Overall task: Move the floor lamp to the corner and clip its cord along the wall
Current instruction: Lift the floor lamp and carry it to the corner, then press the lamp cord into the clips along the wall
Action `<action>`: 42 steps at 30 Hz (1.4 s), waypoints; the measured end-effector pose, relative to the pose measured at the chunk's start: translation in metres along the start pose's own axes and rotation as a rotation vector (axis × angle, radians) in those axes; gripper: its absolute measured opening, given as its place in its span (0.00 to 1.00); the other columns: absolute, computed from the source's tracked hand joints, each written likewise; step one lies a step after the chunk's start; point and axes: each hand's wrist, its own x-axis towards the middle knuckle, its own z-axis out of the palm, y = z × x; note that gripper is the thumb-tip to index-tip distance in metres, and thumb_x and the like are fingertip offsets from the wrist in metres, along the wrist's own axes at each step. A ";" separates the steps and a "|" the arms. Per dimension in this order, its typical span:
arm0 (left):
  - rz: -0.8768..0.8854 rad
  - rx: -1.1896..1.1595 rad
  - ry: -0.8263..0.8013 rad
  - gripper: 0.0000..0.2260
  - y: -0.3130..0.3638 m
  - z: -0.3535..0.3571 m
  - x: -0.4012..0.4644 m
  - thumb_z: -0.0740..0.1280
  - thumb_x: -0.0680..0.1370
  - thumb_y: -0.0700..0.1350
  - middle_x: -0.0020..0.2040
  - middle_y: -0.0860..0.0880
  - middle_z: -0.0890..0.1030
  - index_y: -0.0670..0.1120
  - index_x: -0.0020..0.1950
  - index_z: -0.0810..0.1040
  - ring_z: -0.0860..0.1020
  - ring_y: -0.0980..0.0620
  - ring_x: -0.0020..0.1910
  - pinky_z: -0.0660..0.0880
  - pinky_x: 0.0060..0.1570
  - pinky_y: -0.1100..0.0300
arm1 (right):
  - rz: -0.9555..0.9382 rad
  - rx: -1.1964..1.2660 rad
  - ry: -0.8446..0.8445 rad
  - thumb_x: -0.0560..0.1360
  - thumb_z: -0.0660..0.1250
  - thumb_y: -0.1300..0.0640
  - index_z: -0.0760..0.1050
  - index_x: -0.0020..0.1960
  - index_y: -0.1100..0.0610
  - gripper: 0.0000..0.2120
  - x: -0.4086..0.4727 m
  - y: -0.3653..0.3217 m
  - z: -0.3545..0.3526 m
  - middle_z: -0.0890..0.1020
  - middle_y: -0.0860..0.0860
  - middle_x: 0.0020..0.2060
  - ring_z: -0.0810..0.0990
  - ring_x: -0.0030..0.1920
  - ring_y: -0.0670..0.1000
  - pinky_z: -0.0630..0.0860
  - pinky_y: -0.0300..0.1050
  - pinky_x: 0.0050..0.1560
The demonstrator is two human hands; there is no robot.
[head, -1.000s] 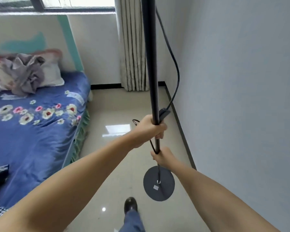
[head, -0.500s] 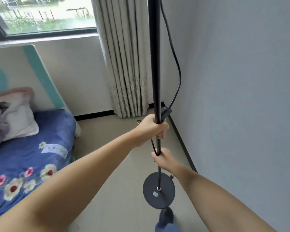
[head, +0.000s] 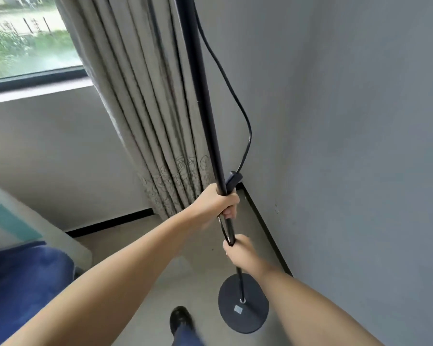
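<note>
The black floor lamp pole (head: 205,116) runs up out of the top of the frame, its head out of view. My left hand (head: 218,202) is closed around the pole at mid height. Lower down, my right hand (head: 240,253) grips the same pole. The round black base (head: 243,304) hangs tilted just above the floor near the right wall. The black cord (head: 238,101) loops down beside the pole to an inline switch (head: 233,181) just above my left hand, then passes under both hands.
A beige curtain (head: 145,108) hangs in the corner right behind the pole. The grey wall (head: 348,146) with a black skirting (head: 265,228) runs along the right. A blue bed (head: 18,283) sits at lower left. My shoe (head: 180,319) is beside the base.
I have walked forward with the lamp: the curtain and corner are much closer, the bed has slid to the lower left. Both hands keep the same grip on the pole.
</note>
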 end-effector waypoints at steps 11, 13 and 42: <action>0.003 0.153 -0.466 0.16 -0.012 -0.093 0.272 0.61 0.71 0.34 0.22 0.52 0.68 0.49 0.27 0.64 0.68 0.52 0.25 0.71 0.34 0.64 | 0.153 0.134 0.234 0.76 0.61 0.54 0.64 0.29 0.50 0.17 0.235 -0.081 -0.022 0.68 0.48 0.24 0.66 0.24 0.48 0.63 0.40 0.28; -0.010 0.152 -0.522 0.17 -0.021 -0.098 0.316 0.61 0.73 0.34 0.23 0.53 0.67 0.48 0.27 0.64 0.68 0.53 0.25 0.71 0.36 0.61 | 0.150 0.130 0.259 0.77 0.61 0.53 0.62 0.29 0.48 0.18 0.276 -0.084 -0.028 0.67 0.47 0.25 0.66 0.25 0.46 0.63 0.39 0.28; 0.947 -0.078 -0.094 0.10 -0.267 -0.109 0.561 0.64 0.77 0.49 0.26 0.55 0.65 0.51 0.37 0.67 0.64 0.55 0.22 0.63 0.22 0.63 | -0.492 -0.418 0.957 0.76 0.55 0.39 0.68 0.43 0.52 0.16 0.608 0.057 -0.037 0.76 0.48 0.33 0.74 0.32 0.51 0.65 0.44 0.27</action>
